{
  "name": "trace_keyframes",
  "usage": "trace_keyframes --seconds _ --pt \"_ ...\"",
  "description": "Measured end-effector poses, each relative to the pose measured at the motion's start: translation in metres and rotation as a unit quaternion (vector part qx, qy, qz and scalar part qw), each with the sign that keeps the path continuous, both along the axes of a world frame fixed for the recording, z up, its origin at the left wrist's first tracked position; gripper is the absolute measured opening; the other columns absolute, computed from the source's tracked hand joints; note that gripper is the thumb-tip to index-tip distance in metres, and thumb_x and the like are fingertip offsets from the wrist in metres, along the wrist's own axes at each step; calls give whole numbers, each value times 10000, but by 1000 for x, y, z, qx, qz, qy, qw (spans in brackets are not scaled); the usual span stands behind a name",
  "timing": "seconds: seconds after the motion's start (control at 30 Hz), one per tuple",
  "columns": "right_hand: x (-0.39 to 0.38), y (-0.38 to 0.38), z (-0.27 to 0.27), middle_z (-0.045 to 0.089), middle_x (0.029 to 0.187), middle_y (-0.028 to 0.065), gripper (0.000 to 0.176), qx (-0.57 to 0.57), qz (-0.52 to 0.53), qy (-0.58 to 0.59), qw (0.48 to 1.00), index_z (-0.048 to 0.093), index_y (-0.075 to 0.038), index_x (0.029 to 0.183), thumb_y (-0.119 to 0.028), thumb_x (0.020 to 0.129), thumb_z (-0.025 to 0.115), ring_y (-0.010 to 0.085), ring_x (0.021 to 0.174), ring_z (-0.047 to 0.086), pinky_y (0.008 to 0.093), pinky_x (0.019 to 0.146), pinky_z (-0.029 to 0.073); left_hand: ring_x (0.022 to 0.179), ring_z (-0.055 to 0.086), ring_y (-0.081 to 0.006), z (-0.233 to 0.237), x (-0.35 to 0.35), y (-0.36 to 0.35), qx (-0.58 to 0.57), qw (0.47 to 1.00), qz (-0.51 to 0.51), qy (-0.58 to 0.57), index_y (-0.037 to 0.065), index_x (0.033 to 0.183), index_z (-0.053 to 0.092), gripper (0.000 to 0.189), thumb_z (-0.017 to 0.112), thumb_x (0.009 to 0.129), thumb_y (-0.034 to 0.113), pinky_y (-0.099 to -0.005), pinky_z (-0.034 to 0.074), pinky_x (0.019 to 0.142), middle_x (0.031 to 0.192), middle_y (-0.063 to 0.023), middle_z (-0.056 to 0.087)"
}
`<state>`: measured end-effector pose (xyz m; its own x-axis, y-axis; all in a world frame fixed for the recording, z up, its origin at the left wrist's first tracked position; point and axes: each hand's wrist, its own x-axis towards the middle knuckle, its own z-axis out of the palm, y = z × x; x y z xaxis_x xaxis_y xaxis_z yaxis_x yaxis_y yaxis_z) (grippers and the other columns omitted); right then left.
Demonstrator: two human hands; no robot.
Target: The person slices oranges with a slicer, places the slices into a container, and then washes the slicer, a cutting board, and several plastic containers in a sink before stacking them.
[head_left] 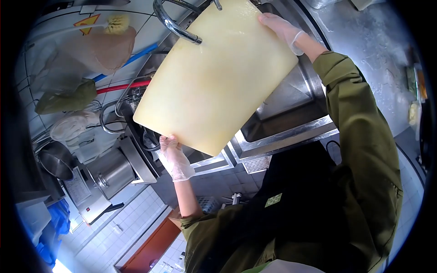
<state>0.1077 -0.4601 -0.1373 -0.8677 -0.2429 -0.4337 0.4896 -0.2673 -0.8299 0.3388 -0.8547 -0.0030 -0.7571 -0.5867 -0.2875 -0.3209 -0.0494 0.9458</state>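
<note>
A large cream-coloured cutting board (218, 77) is held up at a slant over the sinks, its surface shiny as if wet near the far end. My left hand (174, 157), in a clear plastic glove, grips its near left edge. On the far right edge, my right hand (281, 31) is closed round the board, gloved the same way. The curved metal tap (175, 25) reaches over the board's far left side. Below the board, part of the steel sink basin (289, 102) shows; the rest is hidden.
Nets (98, 50), a brush (116, 25) and a red-handled tool (123, 86) hang by the tiled wall. Lower left are a steel pot (57, 159) and a steel cylinder container (111, 173). A wet steel counter (364, 50) extends right.
</note>
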Motion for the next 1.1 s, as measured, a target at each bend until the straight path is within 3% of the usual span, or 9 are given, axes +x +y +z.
trace_keyframes --seconds 0.1,0.2,0.3,0.5,0.63,0.77,0.87,0.97,1.1 --pt "-16 0 -15 574 1072 98 414 110 33 -35 993 508 -15 1136 -352 896 477 208 950 561 362 824 439 797 607 -151 -10 6 -9 3 1000 -2 -12 83 967 506 203 507 815 -52 -291 520 706 886 -41 603" --pt "-27 5 -23 586 1077 149 484 327 96 41 939 541 21 1109 -401 887 458 255 972 571 374 830 437 804 615 -149 -4 6 7 2 998 23 -50 81 944 522 143 504 843 -18 -274 518 691 897 -41 610" --pt "-27 20 -12 599 1066 139 480 354 157 18 922 559 46 1084 -385 902 450 206 945 582 344 814 443 780 589 -111 -11 6 10 56 994 1 -91 65 976 532 132 546 847 41 -227 480 657 877 -16 598" --pt "-17 29 -31 610 1044 184 535 478 161 44 862 567 60 1074 -423 897 420 277 960 592 361 815 440 713 581 -93 -14 4 21 57 993 -18 -103 75 972 547 128 562 845 67 -207 447 594 836 -1 604" --pt "-1 29 -48 563 1141 220 583 362 188 9 913 554 62 1105 -445 859 405 324 1069 540 374 898 391 745 595 -112 -10 9 16 33 992 -17 -122 65 992 548 138 554 856 79 -233 467 629 871 -24 618" --pt "-2 14 -70 562 1153 209 597 332 215 27 918 544 57 1132 -455 854 415 310 1073 540 370 907 391 743 619 -143 1 17 9 33 993 -9 -109 45 995 556 130 535 871 80 -244 490 626 891 -54 633" --pt "4 -5 -65 613 1046 140 512 379 229 8 897 536 35 1145 -392 891 417 222 898 602 347 801 453 720 622 -138 12 24 1 11 993 -14 -119 43 970 568 111 538 877 96 -240 495 608 881 -64 637" --pt "27 -8 -19 608 1061 161 569 336 230 50 912 543 47 1125 -444 867 418 237 918 604 345 808 450 719 619 -125 10 29 -11 1 990 -13 -139 40 965 578 113 540 878 100 -237 495 610 866 -58 638" --pt "18 -3 6 520 1230 180 590 419 293 -21 860 526 15 1186 -443 820 460 291 1133 498 343 951 366 687 599 -106 -3 31 -12 16 986 -10 -164 6 1033 582 200 537 882 130 -222 471 610 836 -43 631"
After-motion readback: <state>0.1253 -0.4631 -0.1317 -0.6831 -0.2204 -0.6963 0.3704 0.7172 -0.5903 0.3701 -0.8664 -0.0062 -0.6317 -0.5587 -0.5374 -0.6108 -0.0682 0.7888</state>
